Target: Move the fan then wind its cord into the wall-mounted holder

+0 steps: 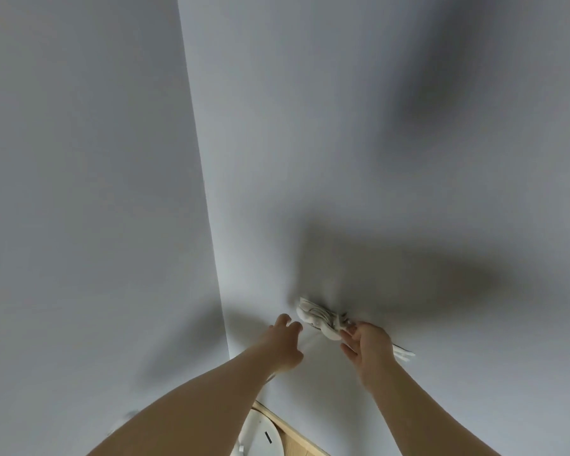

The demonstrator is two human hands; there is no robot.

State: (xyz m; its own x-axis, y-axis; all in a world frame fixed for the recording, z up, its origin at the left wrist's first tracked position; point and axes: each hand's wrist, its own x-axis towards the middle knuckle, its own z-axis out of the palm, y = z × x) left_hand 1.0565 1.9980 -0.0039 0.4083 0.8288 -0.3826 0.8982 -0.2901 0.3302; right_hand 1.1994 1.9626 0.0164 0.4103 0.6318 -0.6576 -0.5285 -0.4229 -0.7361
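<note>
Two hands are seen, both raised to the wall. One white cord bundle [318,319] is hung on the wall, just right of the wall's corner edge [211,258]; the holder beneath it cannot be made out. The bundle's right end is pinched by the right hand [369,343], grip closed w/ thumb and fingertips; a few loose loops [403,352] stick out behind that hand. The left hand [285,340] is held just left of the bundle, fingers loosely curled; a thin strand is blurred there, so its grip cannot be told. One fan base [257,434], white w/ one short dark bar mark, is seen at btm on a wood floor [298,437]. Bare wall is left above and to the right.
</note>
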